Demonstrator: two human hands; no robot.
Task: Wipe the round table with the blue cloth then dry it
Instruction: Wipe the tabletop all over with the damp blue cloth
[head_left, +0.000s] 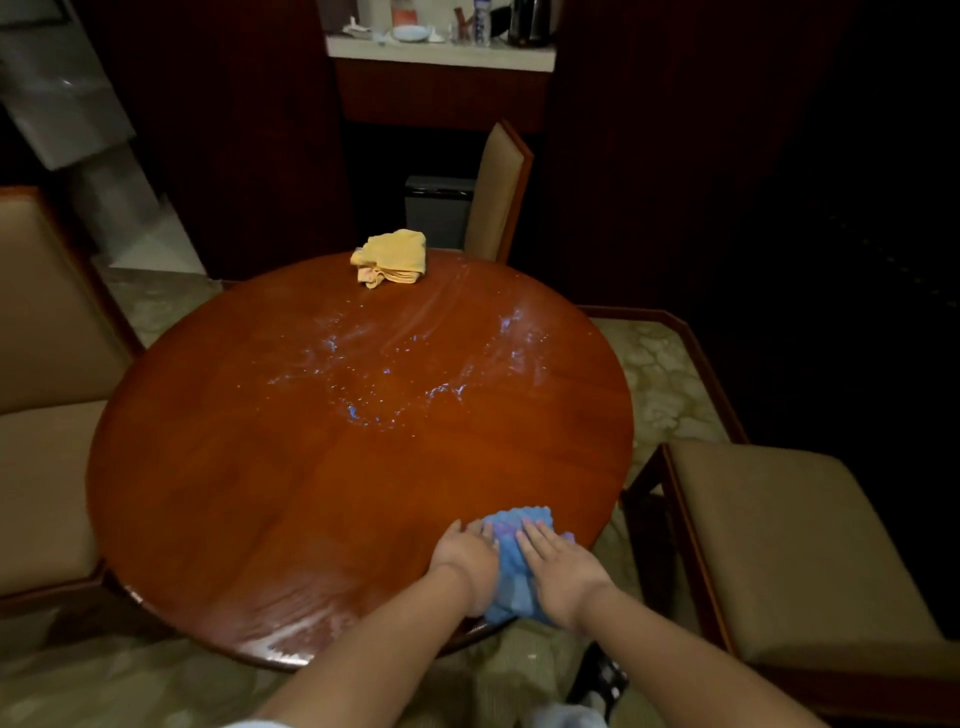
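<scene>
Both hands, left (467, 558) and right (558, 569), press flat-fingered, grip seemingly apart, on the blue cloth (514, 566) at the round surface's (311, 493) near edge.

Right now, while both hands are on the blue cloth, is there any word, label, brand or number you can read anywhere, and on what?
None can be read.
Bottle on the far counter: it seems to carry a label, too small and blurred to read.
Other counter items: too blurred to tell whether they carry print.
Blue cloth, yellow cloth, round table: no writing visible.
</scene>
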